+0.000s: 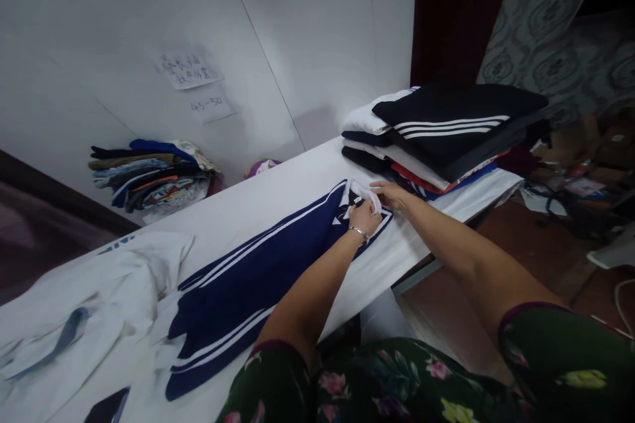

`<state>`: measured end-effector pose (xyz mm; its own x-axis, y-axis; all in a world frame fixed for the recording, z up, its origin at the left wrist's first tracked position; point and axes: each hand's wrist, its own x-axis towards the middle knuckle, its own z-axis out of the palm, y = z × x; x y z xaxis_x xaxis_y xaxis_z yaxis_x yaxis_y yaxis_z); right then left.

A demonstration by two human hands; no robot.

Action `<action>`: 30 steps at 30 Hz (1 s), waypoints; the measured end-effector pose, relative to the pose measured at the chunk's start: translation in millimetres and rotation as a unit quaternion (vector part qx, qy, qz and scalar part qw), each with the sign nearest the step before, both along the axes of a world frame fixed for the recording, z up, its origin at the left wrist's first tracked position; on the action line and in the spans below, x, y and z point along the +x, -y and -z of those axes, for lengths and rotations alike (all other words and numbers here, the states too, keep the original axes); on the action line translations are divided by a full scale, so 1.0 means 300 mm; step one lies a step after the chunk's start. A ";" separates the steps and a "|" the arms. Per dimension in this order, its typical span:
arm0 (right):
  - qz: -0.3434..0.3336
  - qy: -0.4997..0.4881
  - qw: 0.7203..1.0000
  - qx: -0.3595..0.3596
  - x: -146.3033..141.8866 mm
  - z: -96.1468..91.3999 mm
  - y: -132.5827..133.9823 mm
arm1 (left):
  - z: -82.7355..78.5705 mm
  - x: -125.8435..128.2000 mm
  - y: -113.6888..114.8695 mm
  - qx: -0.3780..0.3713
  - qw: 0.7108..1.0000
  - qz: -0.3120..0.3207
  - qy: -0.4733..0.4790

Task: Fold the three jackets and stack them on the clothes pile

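Note:
A navy sports top [278,271] with white stripes along its edges lies stretched out lengthwise on the white table. At its far end, a white collar-like part [364,192] is bunched up. My left hand [365,218], with a silver bracelet at the wrist, is closed on the cloth just below this white part. Beside it, my right hand [389,195] has its fingers pinched on the right side of the white part. Both hands partly cover that end of the top.
A stack of folded clothes [441,135] stands on the table's far right end. White cloth [114,277] lies crumpled at the left, near a dark phone-like object [109,404]. Another clothes pile [153,175] sits beyond the table by the wall, below paper notes [191,69].

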<state>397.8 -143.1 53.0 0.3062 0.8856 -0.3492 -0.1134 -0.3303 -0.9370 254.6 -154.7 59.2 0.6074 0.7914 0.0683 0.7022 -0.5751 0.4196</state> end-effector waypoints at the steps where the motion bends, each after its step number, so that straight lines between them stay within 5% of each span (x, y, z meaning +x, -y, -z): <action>1: 0.006 0.006 1.000 0.001 -0.005 0.010 0.004 | 0.006 -0.003 0.001 0.004 1.000 -0.006 0.005; 10: -0.013 0.170 0.985 -0.023 0.039 0.039 0.002 | 0.031 0.019 0.014 -0.009 1.000 0.005 0.017; 18: 0.009 0.380 0.923 0.062 0.042 0.028 0.054 | 0.040 -0.073 -0.037 0.080 0.994 0.048 0.050; 20: -0.007 0.433 0.892 0.130 0.023 0.038 0.104 | 0.054 -0.131 -0.056 0.103 0.992 0.047 0.053; 22: -0.063 0.513 0.832 0.201 -0.004 0.066 0.163 | 0.069 -0.177 -0.063 0.116 0.991 0.053 0.034; 25: -0.175 0.601 0.757 0.184 -0.037 0.121 0.241 | 0.086 -0.206 -0.054 0.114 0.988 0.100 -0.031; 30: -0.201 0.608 0.758 0.126 -0.033 0.155 0.286 | 0.080 -0.191 -0.038 0.131 0.982 0.097 -0.093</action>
